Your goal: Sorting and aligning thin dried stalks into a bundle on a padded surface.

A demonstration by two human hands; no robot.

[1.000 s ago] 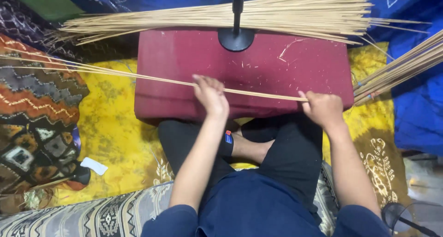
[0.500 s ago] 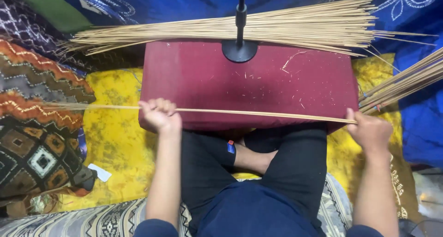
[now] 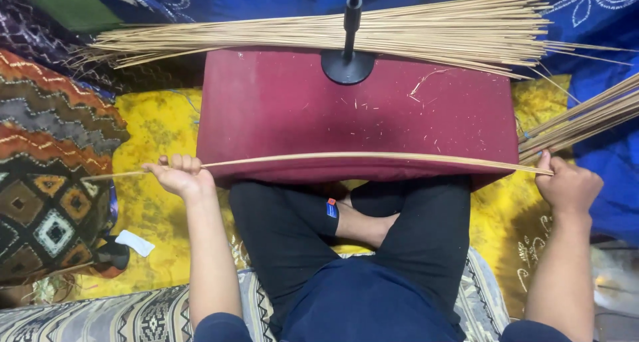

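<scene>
1. We see a dark red cushioned board (image 3: 279, 109) set across our lap, w/ small pale flecks on its top.
2. A big bundle of thin pale sticks (image 3: 319, 32) lies along its far edge, spilling past both ends.
3. A round black stand base (image 3: 347, 67) sits at the far-edge centre, its pole rising up.
4. Under the board, a yellow patterned cloth (image 3: 153, 135) covers the floor.
5. On the cloth, left, a patterned cushion (image 3: 46, 175); just beside it, a small white scrap (image 3: 134, 242).

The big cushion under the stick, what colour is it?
The cushion is dark red, seen best in the head view.
</scene>
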